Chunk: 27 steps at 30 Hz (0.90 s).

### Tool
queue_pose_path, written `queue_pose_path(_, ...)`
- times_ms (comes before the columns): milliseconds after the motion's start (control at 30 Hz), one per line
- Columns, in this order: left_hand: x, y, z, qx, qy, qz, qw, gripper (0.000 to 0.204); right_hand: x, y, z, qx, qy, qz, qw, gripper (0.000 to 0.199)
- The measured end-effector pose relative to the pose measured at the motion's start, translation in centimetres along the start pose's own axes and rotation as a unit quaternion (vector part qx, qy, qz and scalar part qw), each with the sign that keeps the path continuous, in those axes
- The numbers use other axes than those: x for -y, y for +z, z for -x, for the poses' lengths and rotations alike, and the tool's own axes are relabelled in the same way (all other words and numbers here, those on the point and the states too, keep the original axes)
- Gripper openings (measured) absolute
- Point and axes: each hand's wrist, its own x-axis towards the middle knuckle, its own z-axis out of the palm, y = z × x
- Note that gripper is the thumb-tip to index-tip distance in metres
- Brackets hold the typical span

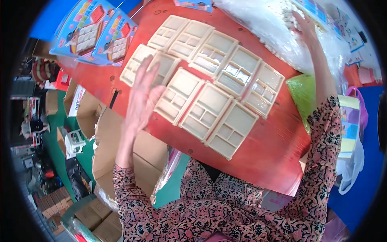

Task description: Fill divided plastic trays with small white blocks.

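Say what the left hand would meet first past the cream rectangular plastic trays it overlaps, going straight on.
The left hand would probably meet the far row's leftmost cream compartmented plastic tray; height is unclear, so it might pass above.

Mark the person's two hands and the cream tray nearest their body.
Left hand (pixel 141 97): head view, back of the hand.
Right hand (pixel 306 26): head view, back of the hand.
Cream tray (pixel 231 129): head view, middle of its compartments.

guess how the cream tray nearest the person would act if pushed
The cream tray would probably stay stiff, given its straight rim and dividers. It looks light for its size, being shallow. Lying flat on the red table, it would likely slide rather than tip.
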Motion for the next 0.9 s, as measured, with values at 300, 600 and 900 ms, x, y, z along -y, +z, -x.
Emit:
queue_pose_path(300,-6.7,4.0,-12.5,-0.022,0.132,0.257,0.957,0.032,2.8,0.5,1.0,0.054,0.069,-0.093,0.992,0.032)
queue_pose_path(600,-14.2,20.5,-31.9,0.086,0.22,-0.056,0.97,0.047,2.3,-1.7,2.4,-0.1,0.024,0.385,0.917,0.059)
queue_pose_path(900,-16.7,25.4,-31.7,0.19,0.126,-0.13,0.965,0.04,-0.5,-0.8,1.2,-0.127,-0.137,0.473,0.861,0.028)
